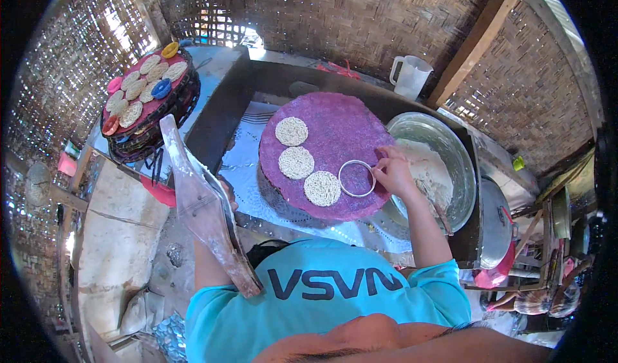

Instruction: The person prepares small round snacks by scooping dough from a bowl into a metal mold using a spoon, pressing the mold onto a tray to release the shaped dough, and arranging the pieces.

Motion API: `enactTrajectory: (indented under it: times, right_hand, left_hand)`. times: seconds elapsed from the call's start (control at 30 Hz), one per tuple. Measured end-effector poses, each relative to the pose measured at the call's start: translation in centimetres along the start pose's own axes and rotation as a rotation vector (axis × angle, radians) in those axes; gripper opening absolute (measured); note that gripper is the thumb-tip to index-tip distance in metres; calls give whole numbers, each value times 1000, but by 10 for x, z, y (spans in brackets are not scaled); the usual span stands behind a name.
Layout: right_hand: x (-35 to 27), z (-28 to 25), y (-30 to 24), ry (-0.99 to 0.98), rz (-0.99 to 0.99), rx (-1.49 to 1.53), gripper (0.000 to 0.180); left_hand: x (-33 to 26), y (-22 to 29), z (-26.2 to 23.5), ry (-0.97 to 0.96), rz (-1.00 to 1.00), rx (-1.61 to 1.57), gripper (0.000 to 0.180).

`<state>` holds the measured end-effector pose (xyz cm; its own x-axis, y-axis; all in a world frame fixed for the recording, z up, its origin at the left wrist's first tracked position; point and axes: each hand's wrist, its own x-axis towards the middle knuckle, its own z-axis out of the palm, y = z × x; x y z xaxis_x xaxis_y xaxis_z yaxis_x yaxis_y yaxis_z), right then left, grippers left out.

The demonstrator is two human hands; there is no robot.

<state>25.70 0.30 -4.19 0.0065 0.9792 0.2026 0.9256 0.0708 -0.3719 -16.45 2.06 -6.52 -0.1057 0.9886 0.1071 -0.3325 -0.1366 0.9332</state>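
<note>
A round purple mat (335, 128) lies in front of me with three pale noodle discs (297, 162) in a row on its left side. A thin metal ring (356, 178) rests on the mat to the right of the lowest disc. My right hand (393, 170) pinches the ring's right edge with closed fingers. My left hand (225, 192) is mostly hidden behind a long wooden press (203, 205), which it holds, tilted, at my left side.
A large metal bowl (460, 157) holding pale dough sits right of the mat. A white plastic jug (411, 75) stands at the back. Far left, a dark basket (148, 134) carries a red tray with several noodle discs and coloured rings. Woven walls surround the table.
</note>
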Motion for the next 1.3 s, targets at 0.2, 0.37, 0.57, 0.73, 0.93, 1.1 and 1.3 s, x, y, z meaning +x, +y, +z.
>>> enactTrajectory:
  times: [0.2,0.37,0.57,0.73,0.93,1.1,1.3]
  right_hand:
    - [3,-16,-5,47,33,-63,24]
    - [8,-6,36,256,100,-21,36]
    - [3,15,80,-171,486,793,36]
    - [-30,17,55,-157,573,1223,26]
    - [-85,8,-11,-397,704,1690,24]
    - [-109,-3,-2,-928,413,1352,27]
    - [-96,-27,-39,-621,-107,1208,56]
  left_hand:
    - [-33,12,2,48,8,41,41]
    - [-55,18,11,80,11,65,37]
    - [-66,22,31,90,21,111,32]
    - [-76,22,50,110,34,169,28]
    - [-92,29,97,163,-44,119,23]
    - [-82,22,106,-123,146,198,25]
    - [-76,46,203,-197,249,1284,24]
